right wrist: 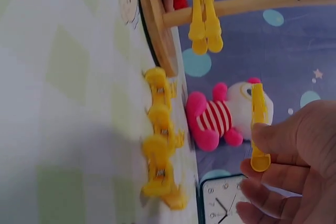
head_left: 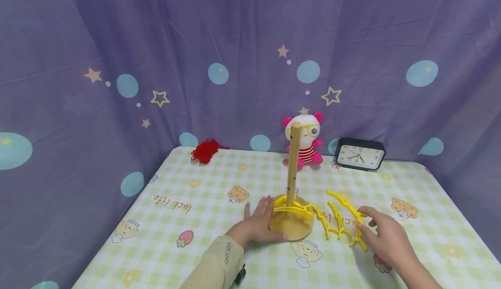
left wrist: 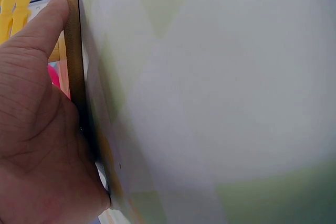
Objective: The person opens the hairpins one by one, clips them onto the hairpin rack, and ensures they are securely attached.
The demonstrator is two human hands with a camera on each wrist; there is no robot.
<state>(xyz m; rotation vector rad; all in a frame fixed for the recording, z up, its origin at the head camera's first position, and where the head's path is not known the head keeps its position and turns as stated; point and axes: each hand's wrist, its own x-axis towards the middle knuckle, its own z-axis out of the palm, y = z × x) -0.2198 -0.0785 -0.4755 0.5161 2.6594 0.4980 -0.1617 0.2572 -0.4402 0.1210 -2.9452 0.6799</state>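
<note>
A round wooden base (head_left: 291, 224) carries an upright wooden post (head_left: 293, 163). My left hand (head_left: 261, 223) rests on the base's left side with straight fingers; in the left wrist view its thumb (left wrist: 44, 27) lies along the rim. Yellow plastic pieces like long clothespins (right wrist: 206, 22) sit across the foot of the post. My right hand (head_left: 387, 237), right of the base, pinches another yellow clothespin (right wrist: 259, 129) between thumb and fingers, lifted off the table. Several more spring clothespins (right wrist: 160, 166) lie in a row on the cloth between base and right hand.
Behind the post sits a pink-and-white plush toy (head_left: 307, 137). A black-framed clock (head_left: 360, 154) stands at the back right. A red stringy bundle (head_left: 206, 151) lies at the back left. The checked tablecloth (head_left: 156, 245) meets a purple curtain (head_left: 250, 32).
</note>
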